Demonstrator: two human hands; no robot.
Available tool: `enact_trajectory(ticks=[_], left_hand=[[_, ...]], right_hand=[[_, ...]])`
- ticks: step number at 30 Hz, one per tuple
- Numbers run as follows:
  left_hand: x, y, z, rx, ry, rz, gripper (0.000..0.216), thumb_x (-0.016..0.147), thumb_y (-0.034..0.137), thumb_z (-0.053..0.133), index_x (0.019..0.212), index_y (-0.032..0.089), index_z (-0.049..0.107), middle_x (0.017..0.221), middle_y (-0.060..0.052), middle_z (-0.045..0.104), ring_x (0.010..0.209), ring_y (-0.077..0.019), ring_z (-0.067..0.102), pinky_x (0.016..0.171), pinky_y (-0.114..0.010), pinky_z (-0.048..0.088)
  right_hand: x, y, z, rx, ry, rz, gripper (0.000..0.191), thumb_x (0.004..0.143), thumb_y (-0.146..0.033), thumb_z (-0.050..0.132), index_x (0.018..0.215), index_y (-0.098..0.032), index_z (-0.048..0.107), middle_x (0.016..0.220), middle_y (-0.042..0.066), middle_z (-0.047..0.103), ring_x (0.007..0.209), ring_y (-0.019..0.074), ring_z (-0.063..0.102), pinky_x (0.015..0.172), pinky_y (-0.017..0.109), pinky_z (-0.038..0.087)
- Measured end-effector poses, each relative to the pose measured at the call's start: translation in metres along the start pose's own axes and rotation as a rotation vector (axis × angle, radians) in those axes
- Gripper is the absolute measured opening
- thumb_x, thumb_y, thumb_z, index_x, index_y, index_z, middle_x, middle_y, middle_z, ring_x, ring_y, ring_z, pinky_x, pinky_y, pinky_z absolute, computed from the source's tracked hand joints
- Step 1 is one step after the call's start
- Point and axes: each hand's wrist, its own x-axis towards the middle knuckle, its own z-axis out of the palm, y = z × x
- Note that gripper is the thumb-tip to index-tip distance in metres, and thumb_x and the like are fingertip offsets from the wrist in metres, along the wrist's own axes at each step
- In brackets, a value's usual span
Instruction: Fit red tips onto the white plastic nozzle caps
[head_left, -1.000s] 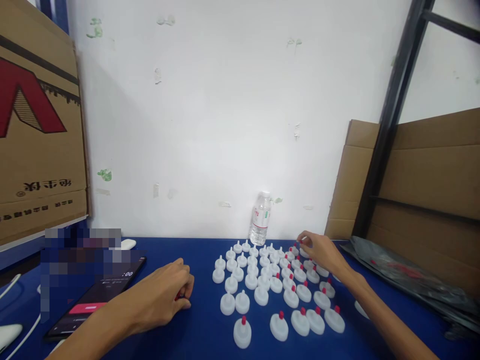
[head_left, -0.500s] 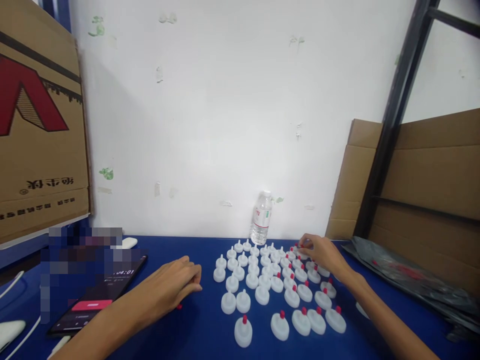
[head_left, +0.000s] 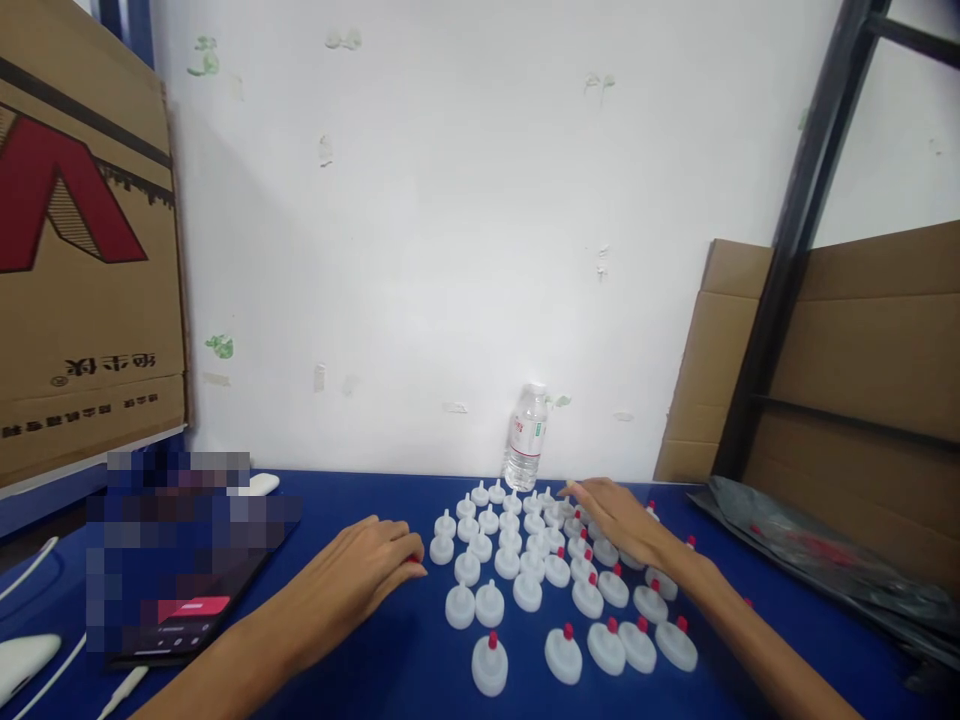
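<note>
Many small squat white squeeze bottles with pointed nozzles stand on the blue table; bare-nozzled bottles (head_left: 460, 606) are mostly on the left and red-capped bottles (head_left: 490, 668) mostly on the right and in front. My left hand (head_left: 367, 565) is curled left of the group, with a red cap (head_left: 413, 560) showing between thumb and fingers. Over the back of the group, my right hand (head_left: 615, 515) stretches its fingers toward a bare nozzle beside the back row. Its thumb is partly hidden, and several bottles lie beneath the hand and wrist.
A clear water bottle (head_left: 526, 440) stands against the white wall. On the left are a phone (head_left: 180, 630), white cables and a large cardboard box (head_left: 90, 300). A grey plastic bag (head_left: 825, 560) lies along the right edge, near a dark metal post (head_left: 780, 250).
My left hand has moved right, and a red cap now shows in its fingers. My right hand has shifted left from a red-capped bottle, its fingers reaching farther out. The view has shifted slightly.
</note>
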Motion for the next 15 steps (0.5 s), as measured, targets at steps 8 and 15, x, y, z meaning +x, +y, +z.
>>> enact_trajectory(ticks=[8,15], left_hand=[[0.002,0.005,0.004,0.033,0.097,0.086,0.027,0.106,0.029,0.042,0.111,0.027,0.068,0.097,-0.001,0.070,0.079,-0.0189,0.055,0.071,-0.032,0.035],[0.000,0.023,0.006,-0.023,0.362,0.180,0.026,0.105,0.017,0.041,0.115,0.024,0.064,0.100,-0.001,0.071,0.081,-0.0159,0.055,0.078,-0.034,0.040]], right_hand=[[-0.003,-0.014,-0.009,0.022,0.048,-0.028,0.059,0.105,-0.058,0.028,0.114,-0.021,0.072,0.122,0.011,0.072,0.123,0.0320,0.060,0.110,0.050,0.040],[-0.019,-0.075,-0.017,0.130,0.060,-0.291,0.024,0.104,-0.041,0.050,0.117,-0.026,0.063,0.116,0.006,0.069,0.105,0.0231,0.067,0.089,0.037,0.054]])
